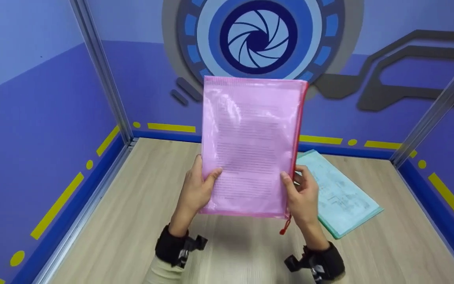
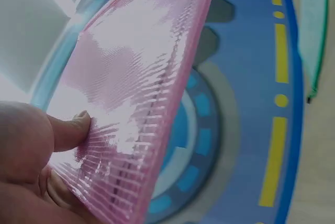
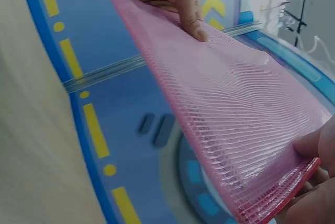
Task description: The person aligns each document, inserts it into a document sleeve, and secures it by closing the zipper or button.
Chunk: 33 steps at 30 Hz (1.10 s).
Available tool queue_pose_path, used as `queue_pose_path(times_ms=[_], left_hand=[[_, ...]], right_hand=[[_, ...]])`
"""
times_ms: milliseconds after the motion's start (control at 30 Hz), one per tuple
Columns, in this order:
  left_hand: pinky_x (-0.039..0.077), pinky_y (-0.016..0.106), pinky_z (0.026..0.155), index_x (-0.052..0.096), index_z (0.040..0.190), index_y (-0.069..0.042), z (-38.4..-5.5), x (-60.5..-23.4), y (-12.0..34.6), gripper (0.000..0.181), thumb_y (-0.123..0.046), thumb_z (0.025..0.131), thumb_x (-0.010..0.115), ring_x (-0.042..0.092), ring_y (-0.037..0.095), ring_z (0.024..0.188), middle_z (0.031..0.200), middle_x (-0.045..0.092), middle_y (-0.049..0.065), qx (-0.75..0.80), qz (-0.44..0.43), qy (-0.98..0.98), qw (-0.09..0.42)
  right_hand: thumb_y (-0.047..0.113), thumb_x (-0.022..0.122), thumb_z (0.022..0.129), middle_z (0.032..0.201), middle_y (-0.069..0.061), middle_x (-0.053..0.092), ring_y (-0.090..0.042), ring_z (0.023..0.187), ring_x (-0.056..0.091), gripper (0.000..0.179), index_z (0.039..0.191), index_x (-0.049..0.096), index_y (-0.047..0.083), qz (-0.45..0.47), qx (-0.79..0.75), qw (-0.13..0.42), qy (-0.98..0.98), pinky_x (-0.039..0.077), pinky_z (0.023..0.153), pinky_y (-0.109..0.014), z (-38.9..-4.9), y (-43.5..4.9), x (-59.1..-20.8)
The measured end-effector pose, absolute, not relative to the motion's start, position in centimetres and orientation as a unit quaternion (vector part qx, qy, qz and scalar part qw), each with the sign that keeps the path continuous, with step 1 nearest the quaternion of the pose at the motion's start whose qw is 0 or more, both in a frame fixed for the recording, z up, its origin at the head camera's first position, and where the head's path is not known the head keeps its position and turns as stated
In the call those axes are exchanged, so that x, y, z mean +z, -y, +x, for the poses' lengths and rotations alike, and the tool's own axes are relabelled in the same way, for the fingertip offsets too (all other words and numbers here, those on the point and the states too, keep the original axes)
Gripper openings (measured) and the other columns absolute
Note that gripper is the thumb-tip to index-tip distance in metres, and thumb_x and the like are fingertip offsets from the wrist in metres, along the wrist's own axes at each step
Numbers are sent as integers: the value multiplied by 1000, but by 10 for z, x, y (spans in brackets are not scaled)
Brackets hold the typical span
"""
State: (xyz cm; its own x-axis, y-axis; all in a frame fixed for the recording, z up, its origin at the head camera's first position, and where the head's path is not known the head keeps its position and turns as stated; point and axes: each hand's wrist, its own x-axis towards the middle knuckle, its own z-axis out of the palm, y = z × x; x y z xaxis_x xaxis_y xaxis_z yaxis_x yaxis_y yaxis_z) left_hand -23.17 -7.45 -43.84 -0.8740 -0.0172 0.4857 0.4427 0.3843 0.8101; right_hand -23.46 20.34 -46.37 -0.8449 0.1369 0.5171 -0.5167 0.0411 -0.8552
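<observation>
Between both hands a pink zip document pouch (image 1: 250,138) is held up above the table, its long side upright. Printed lines of text show through its face. A red zip edge runs down its right side, and a red zip pull (image 1: 285,227) dangles at the lower corner. My left hand (image 1: 196,189) grips the lower left edge, thumb on the front. At the lower right edge my right hand (image 1: 304,195) pinches the pouch, its thumb (image 3: 309,143) on the face beside the zip. In the left wrist view the ribbed pink surface (image 2: 125,77) shines with glare.
A green document pouch (image 1: 341,193) lies aslant on the wooden table (image 1: 152,197), right of and behind my right hand. Blue printed panels (image 1: 144,86) with metal corner posts enclose the table at the back and sides.
</observation>
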Motion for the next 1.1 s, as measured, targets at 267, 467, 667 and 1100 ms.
queue_pose_path(times_ms=[267,467,667,1100], left_hand=[[50,58,100,46,145,4,-268,-472,92,51,-19,104,68,65,40,114,127,65,29,-491,-53,861,124],[36,58,118,33,157,11,-289,-501,104,70,-19,104,67,46,50,143,152,47,37,-468,-25,880,74],[37,55,118,32,155,16,-305,-525,109,71,-16,103,67,46,49,142,151,47,38,-451,11,892,22],[48,54,108,52,132,21,-320,-555,106,58,-13,94,78,60,51,125,128,62,40,-368,46,929,19]], right_hand=[[8,71,103,103,-24,76,-27,84,75,22,120,63,-3,85,676,154,716,59,66,-30,-276,-188,-513],[12,73,102,93,-19,75,-25,78,67,22,117,65,0,75,626,110,768,52,64,-26,-300,-180,-539],[10,71,102,77,-8,63,-19,70,57,14,108,60,3,58,584,49,809,43,59,-28,-319,-177,-564],[13,73,99,71,0,52,-15,62,50,18,92,59,5,55,493,19,868,37,52,-28,-327,-171,-593]])
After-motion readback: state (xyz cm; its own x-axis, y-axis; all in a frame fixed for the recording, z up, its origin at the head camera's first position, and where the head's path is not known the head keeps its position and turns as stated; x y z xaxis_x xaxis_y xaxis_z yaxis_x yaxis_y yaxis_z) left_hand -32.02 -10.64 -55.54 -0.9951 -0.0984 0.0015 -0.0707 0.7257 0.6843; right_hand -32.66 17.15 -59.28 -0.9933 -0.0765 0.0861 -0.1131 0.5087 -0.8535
